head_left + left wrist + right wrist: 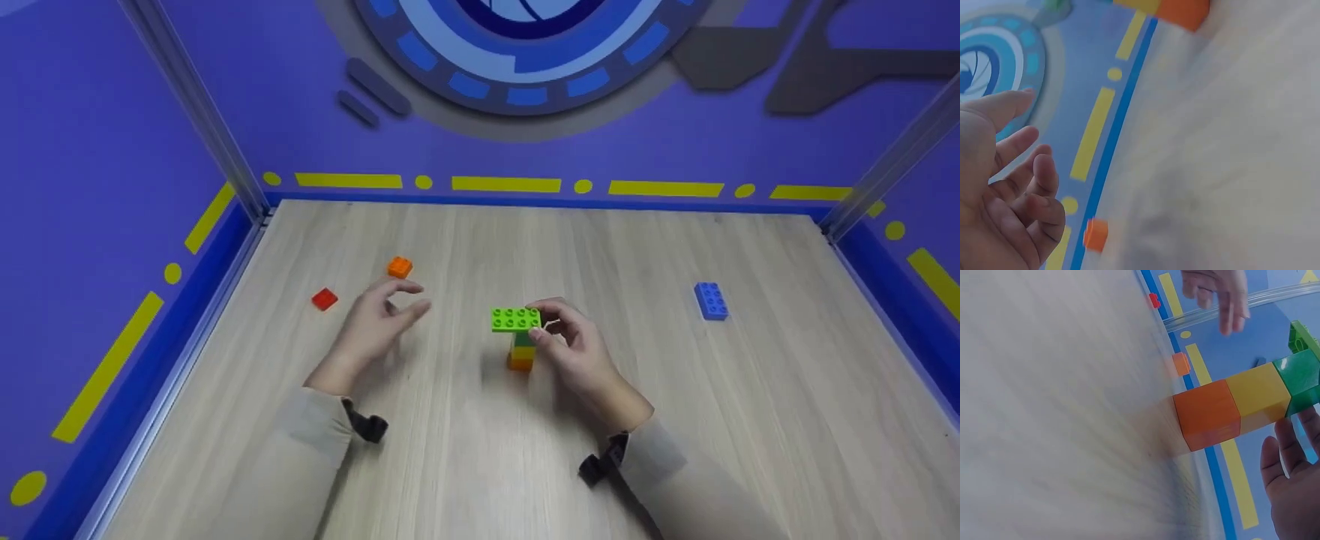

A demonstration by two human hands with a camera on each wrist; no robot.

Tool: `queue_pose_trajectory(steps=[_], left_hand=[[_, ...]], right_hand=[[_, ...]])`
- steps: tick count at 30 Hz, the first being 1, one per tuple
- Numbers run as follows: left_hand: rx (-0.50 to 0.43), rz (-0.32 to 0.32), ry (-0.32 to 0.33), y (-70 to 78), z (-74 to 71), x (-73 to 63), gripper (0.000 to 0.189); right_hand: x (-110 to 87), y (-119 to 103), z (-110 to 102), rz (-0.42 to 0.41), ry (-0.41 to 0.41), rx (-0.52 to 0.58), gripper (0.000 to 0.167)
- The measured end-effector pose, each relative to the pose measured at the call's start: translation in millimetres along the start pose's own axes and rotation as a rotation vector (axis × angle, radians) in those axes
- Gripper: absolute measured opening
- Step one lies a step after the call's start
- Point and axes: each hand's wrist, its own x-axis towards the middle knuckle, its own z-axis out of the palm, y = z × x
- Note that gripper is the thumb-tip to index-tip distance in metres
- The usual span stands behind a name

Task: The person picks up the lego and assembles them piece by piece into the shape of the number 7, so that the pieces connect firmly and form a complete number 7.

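Note:
A small tower of toy building bricks stands on the table: an orange brick at the bottom, a yellow brick over it, then a dark green brick. Across the top lies a light green brick with two rows of studs, jutting out to the left. My right hand holds the light green brick's right end between thumb and fingers. My left hand hovers left of the tower, holding nothing, its fingers loosely bent and apart from the thumb. Behind it sits a small orange brick.
A flat red brick lies at the left of the wooden table. Farther right is a blue brick. Printed blue-purple panels rise at the back and both sides, joined by metal corner posts.

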Motion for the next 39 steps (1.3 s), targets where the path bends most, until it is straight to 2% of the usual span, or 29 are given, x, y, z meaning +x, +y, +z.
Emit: queue_pose_trajectory(steps=[8, 11, 15, 20, 25, 28, 30, 34, 37, 39], left_hand=[[-0.037, -0.093, 0.167, -39.3, -44.9, 1.2, 0.051], [-0.05, -0.138, 0.254, -52.8, -57.3, 2.5, 0.055], [-0.123, -0.235, 0.306, -66.2, -68.4, -0.9, 0.062], [-0.226, -0.363, 0.297, -74.3, -74.0, -5.0, 0.061], [-0.25, -0.398, 0.26, -75.4, -75.0, -4.4, 0.062], [-0.216, -0.412, 0.217, -76.2, -76.1, -1.8, 0.069], [-0.169, -0.418, 0.178, -77.2, -77.2, 0.8, 0.072], [0.021, -0.382, 0.12, -80.6, -80.4, 8.3, 0.071], [0.15, -0.347, 0.113, -80.7, -81.0, 13.3, 0.061], [0.189, -0.338, 0.115, -78.8, -80.0, 15.3, 0.055]], right_hand=[[-0.6, 1, -2, 0.008, 0.006, 0.006, 0.028], [-0.7, 0, -2, 0.02, 0.002, 0.007, 0.028], [-1.0, -1, -2, 0.031, 0.001, 0.018, 0.029], [-1.3, -1, -1, 0.049, 0.015, 0.032, 0.029], [-1.0, -2, -1, 0.062, 0.025, 0.044, 0.031], [-0.7, -3, 0, 0.063, 0.015, 0.052, 0.031], [-0.7, -4, 0, 0.065, 0.012, 0.058, 0.031], [-0.7, -3, 0, 0.066, 0.01, 0.062, 0.031], [-0.6, -3, 0, 0.074, 0.012, 0.077, 0.031], [-0.6, -4, -1, 0.082, 0.013, 0.084, 0.031]])
